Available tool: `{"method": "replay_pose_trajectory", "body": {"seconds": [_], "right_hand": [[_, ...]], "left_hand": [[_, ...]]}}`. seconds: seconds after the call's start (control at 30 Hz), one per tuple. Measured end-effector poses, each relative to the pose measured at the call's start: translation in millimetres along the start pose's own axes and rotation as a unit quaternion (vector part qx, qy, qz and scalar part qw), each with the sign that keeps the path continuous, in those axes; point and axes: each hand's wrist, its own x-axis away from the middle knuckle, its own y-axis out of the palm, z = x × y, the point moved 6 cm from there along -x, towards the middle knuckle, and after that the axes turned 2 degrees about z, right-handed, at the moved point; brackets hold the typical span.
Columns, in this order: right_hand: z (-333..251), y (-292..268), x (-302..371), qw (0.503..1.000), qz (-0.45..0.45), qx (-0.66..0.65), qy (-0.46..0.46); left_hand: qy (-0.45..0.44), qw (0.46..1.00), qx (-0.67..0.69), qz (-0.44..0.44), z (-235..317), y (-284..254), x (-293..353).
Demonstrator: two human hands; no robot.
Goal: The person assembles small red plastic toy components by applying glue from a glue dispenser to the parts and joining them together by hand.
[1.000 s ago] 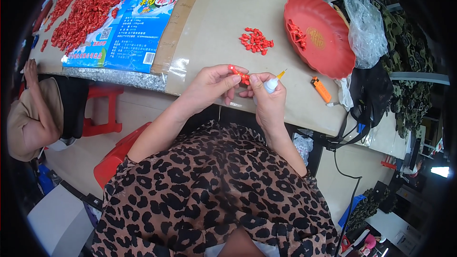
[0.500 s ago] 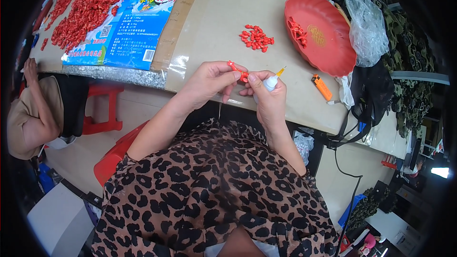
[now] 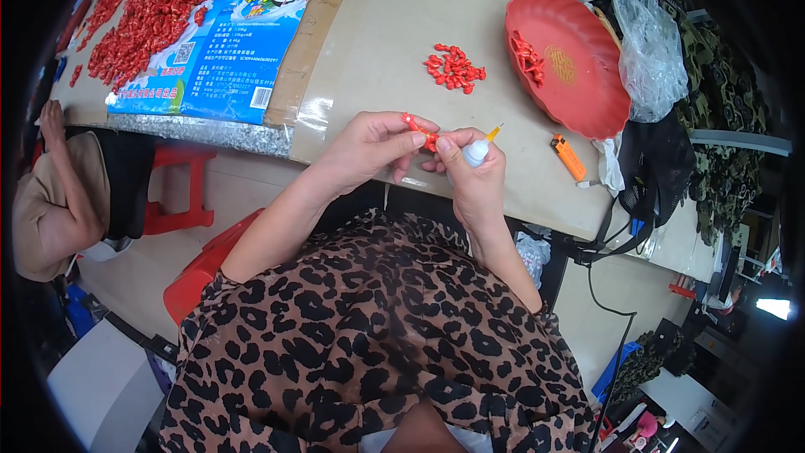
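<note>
Head cam, only view here. Left hand [image 3: 369, 147] pinches a small red piece [image 3: 417, 126] btw thumb and fingertips, fingers curled tight around it. Right hand [image 3: 472, 172] is wrapped around a little white glue bottle [image 3: 477, 151] w/ an orange nozzle pointing up and to the right, thumb pressing on the same red piece, so both hands meet just above the near edge of the table [image 3: 377, 42]. Piece looks like glossy plastic, tiny and lumpy.

Table top is matte tan, w/ clear tape shining near the edge. A loose pile of red pieces [image 3: 454, 68] lies in the middle, well apart from the hands. To the right is a round red plastic tray [image 3: 579, 75], smooth w/ a scalloped rim, a few red bits inside. An orange lighter [image 3: 570, 158] lies just beside the tray, and a crumpled clear plastic bag [image 3: 650, 50] sits past it. Far left, a blue printed sack [image 3: 226, 33] lies flat w/ a big heap of red stuff [image 3: 142, 21] on it.

Vs 0.5 s ago: barely any diff, hands in the same spot, same grip.

Both forearms come up from the bottom, elbows bent, wrists angled in toward each other.
</note>
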Motion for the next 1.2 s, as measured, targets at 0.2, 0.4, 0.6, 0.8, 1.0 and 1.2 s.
{"method": "replay_pose_trajectory", "body": {"seconds": [0.2, 0.4, 0.6, 0.8, 1.0, 1.2], "right_hand": [[-0.8, 0.5, 0.5, 1.000, 0.003, 0.016, 0.005], [-1.1, -1.5, -0.9, 1.000, 0.000, 0.005, 0.024], [-1.9, -2.7, -2.5, 0.997, 0.004, 0.028, 0.073], [-2.0, -2.8, -2.4, 0.995, 0.005, 0.032, 0.091], [-1.7, -1.8, -3.8, 0.994, -0.009, 0.030, 0.101], [-1.9, -1.5, -3.5, 0.994, -0.005, 0.032, 0.100]], "left_hand": [[0.011, 1.000, -0.010, 0.003, 3.5, 0.8, 0.8], [0.025, 0.999, -0.017, 0.014, 2.2, 0.9, 1.4], [0.036, 0.999, -0.025, 0.014, 2.4, 2.0, 2.5], [0.060, 0.996, -0.064, 0.017, 5.4, 5.0, 3.1], [0.067, 0.995, -0.072, 0.014, 4.2, 3.8, 3.6], [0.069, 0.995, -0.074, 0.016, 3.2, 3.0, 3.0]]}}
